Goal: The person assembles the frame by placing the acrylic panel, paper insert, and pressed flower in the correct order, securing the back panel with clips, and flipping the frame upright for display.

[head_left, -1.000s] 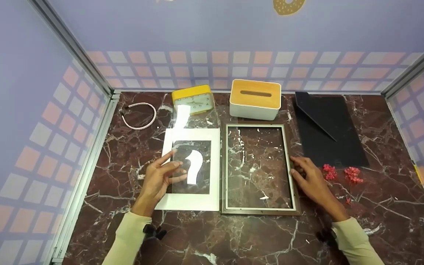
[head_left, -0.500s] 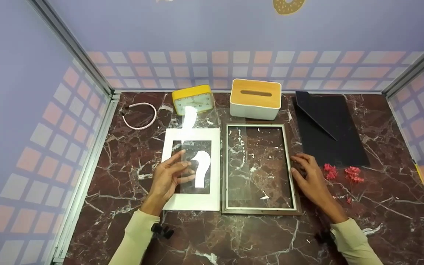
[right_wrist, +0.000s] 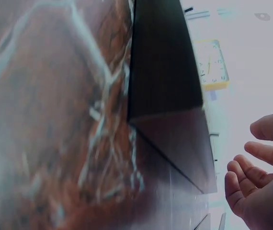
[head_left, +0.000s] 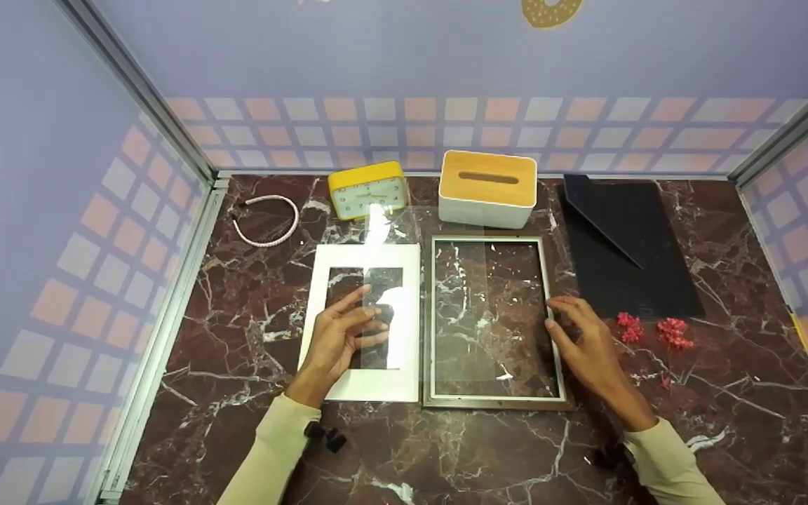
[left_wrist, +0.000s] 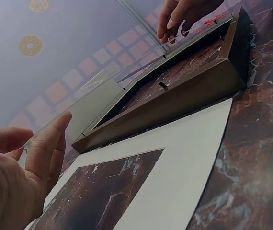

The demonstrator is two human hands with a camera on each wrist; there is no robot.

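My left hand (head_left: 350, 334) pinches a clear sheet (head_left: 425, 294) by its left edge. The sheet is held above the table, overlapping the white picture mat (head_left: 409, 337) and the left part of the picture frame (head_left: 499, 403). In the left wrist view its thin edge runs above the frame, and light glares off it in the head view. My right hand (head_left: 586, 344) is at the frame's right side, fingers loosely bent, with nothing in it. From the right wrist view, that hand (right_wrist: 261, 172) appears raised above the frame's rim.
Behind stand a yellow clock (head_left: 369, 191) and a tissue box (head_left: 486, 200). A headband (head_left: 295, 224) lies at the left. On the right are a black frame backing with its stand (head_left: 639, 280) and pink flower clusters (head_left: 674, 333). Walls close the back and sides.
My left hand has moved right, carrying the clear sheet farther over the frame. My right hand has shifted slightly left at the frame's right edge.
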